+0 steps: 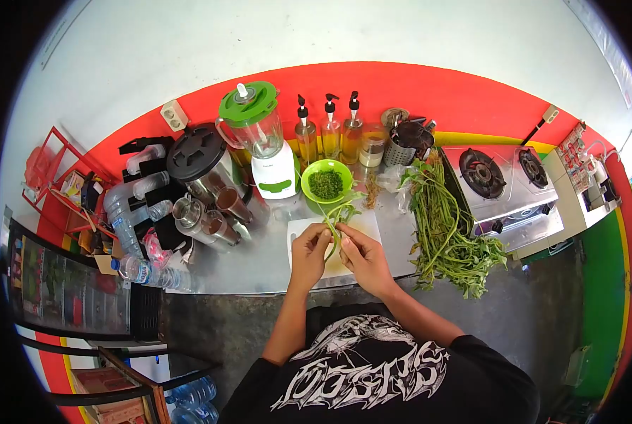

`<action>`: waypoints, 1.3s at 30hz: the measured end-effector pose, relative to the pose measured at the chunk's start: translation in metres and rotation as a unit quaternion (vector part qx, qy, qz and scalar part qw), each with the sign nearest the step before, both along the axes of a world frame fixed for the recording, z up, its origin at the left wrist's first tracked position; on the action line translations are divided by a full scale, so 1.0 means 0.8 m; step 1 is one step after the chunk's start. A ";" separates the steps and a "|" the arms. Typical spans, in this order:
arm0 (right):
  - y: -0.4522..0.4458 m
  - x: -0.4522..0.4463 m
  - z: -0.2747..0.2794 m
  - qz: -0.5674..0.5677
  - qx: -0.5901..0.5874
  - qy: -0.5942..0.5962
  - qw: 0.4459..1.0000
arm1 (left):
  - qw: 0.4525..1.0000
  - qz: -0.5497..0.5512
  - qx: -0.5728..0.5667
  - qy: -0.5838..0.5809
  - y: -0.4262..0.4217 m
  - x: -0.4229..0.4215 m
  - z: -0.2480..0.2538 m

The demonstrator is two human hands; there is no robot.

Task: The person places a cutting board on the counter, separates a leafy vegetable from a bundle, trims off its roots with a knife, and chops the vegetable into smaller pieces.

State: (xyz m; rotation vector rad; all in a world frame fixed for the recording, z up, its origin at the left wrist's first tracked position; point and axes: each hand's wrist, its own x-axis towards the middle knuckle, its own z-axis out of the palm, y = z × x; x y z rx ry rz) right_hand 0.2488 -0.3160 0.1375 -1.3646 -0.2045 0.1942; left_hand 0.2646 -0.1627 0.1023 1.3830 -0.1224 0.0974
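Note:
My left hand (pixel 310 251) is closed round a leafy green stem (pixel 338 214) above a white cutting board (pixel 364 225). My right hand (pixel 365 257) pinches the same stem close by, thumb and fingers together. The stem's leafy end points away from me, and its lower part hangs between the hands. Just beyond the board stands a lime-green bowl (pixel 307 188) with small pieces of chopped greens (pixel 326 185) in it. To the right lies a large bundle of long leafy stems (pixel 440 226), its leaves hanging over the counter's front edge.
A blender (pixel 273 169) and several pump bottles (pixel 330 134) line the back of the steel counter (pixel 259 272). Metal shakers (pixel 220 227) and plastic bottles (pixel 146 272) crowd the left. A two-burner stove (pixel 517 219) stands right of the bundle.

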 end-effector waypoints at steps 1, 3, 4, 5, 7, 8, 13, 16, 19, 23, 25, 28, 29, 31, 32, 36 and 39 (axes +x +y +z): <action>0.001 -0.001 -0.004 0.002 -0.003 -0.002 1.000 | 1.000 0.018 -0.005 0.007 0.001 -0.001 -0.002; 0.003 -0.004 -0.004 0.004 -0.003 -0.003 1.000 | 0.999 0.051 -0.011 0.006 0.002 -0.002 0.002; 0.004 -0.006 -0.002 0.005 -0.001 0.000 1.000 | 0.999 0.050 -0.011 0.007 0.001 -0.004 0.005; 0.006 -0.006 -0.001 0.001 -0.001 -0.002 1.000 | 0.998 0.049 -0.023 0.011 0.001 -0.005 0.008; 0.006 -0.005 -0.005 0.004 0.002 -0.007 1.000 | 0.998 0.035 -0.058 0.016 0.002 -0.004 0.003; 0.006 -0.004 -0.006 0.008 0.006 -0.012 1.000 | 0.998 0.035 -0.059 0.017 0.003 -0.003 -0.002; 0.008 -0.004 -0.014 0.008 0.002 0.006 1.000 | 0.998 0.035 -0.043 -0.001 0.006 -0.004 -0.007; 0.009 -0.006 -0.017 0.014 -0.015 -0.003 1.000 | 0.999 0.039 -0.015 -0.007 0.009 -0.007 -0.001; 0.012 -0.006 -0.024 0.009 -0.015 -0.010 1.000 | 0.998 0.058 -0.008 -0.014 0.008 -0.007 0.001; 0.017 -0.008 -0.025 -0.010 -0.027 -0.040 0.999 | 0.998 0.064 0.005 -0.003 0.008 -0.008 0.004; 0.019 -0.008 -0.026 -0.021 -0.038 -0.059 0.997 | 0.998 0.059 -0.009 -0.008 0.008 -0.007 0.000; 0.022 -0.010 -0.025 -0.057 -0.111 -0.097 0.987 | 0.997 0.064 0.040 -0.014 0.009 -0.008 0.003; 0.024 -0.010 -0.024 -0.072 -0.125 -0.120 0.982 | 0.996 0.066 0.059 -0.012 0.010 -0.010 0.006; 0.027 -0.014 -0.016 -0.096 -0.147 -0.143 0.974 | 0.994 0.083 0.075 -0.021 0.008 -0.011 0.008; 0.028 -0.016 -0.011 -0.095 -0.147 -0.143 0.974 | 0.992 0.085 0.089 -0.016 0.008 -0.012 0.008; 0.038 -0.016 -0.017 -0.126 -0.152 -0.127 0.972 | 0.988 0.125 0.086 -0.010 -0.004 -0.015 0.009; 0.039 -0.016 -0.017 -0.138 -0.178 -0.126 0.966 | 0.984 0.151 0.092 -0.002 -0.006 -0.014 0.004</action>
